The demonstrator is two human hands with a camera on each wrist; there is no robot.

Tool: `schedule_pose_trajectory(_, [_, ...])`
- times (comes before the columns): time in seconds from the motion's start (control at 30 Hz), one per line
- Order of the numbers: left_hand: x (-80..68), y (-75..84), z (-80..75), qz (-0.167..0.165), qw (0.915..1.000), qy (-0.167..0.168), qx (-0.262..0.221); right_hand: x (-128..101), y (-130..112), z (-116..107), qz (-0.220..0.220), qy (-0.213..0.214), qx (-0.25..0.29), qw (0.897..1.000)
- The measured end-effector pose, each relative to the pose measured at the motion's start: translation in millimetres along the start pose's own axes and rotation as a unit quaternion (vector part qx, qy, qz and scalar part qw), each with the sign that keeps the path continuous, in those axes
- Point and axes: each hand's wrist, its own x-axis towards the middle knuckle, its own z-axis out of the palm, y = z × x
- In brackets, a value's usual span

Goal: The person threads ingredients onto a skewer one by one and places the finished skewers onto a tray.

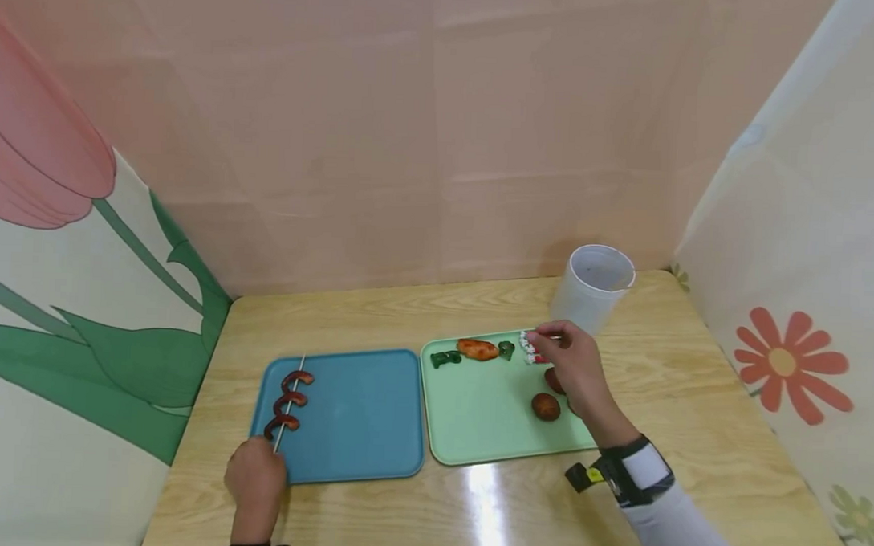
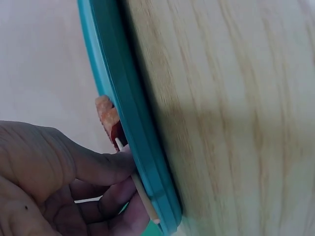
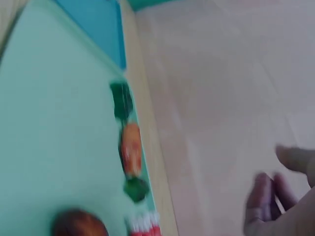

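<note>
At the left, my left hand (image 1: 256, 471) pinches the lower end of a thin wooden skewer stick (image 2: 145, 200) between thumb and fingers, against the blue tray's near left rim (image 2: 110, 64). Several curled, reddish-brown toy food pieces (image 1: 290, 399) are threaded on that stick, which lies over the blue tray (image 1: 360, 415). My right hand (image 1: 577, 365) hovers over the far right of the light green tray (image 1: 475, 423). Its thumb and fingers stand apart with nothing visible between them. Below them lie red-and-white pieces (image 1: 531, 349), partly hidden, and brown round pieces (image 1: 545, 406).
Along the green tray's far edge lie an orange-brown wing-like piece (image 1: 478, 350) and green pieces (image 1: 445, 358). Behind the right hand stands a whitish tub (image 1: 586, 298). Covered walls bound the wooden table (image 1: 371, 512) behind and at both sides.
</note>
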Motion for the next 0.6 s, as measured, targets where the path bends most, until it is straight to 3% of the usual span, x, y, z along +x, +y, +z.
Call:
schedule_pose_trajectory(0.1, [0.1,-0.6,0.3,0.000,1.0000,-0.004,0.003,12,9,-12,-0.008,0.122,0.027,0.992])
schedule_pose_trajectory(0.2, [-0.6,-0.6,-0.7,0.000,1.0000,-0.007,0.000,29,20,-27,-0.019,0.240,0.049,0.969])
schedule_pose_trajectory(0.3, [-2.2,-0.8,-3.3,0.002,0.9999,-0.011,-0.007,48,29,-43,-0.042,0.318,0.071,0.945])
schedule_pose_trajectory(0.4, [-4.9,0.2,-7.1,0.004,0.9999,-0.006,-0.013,63,34,-56,-0.080,0.352,0.067,0.930])
schedule_pose_trajectory(0.6, [-10.8,10.2,-18.3,0.007,0.9995,0.013,-0.030,69,27,-62,-0.183,0.365,0.027,0.912])
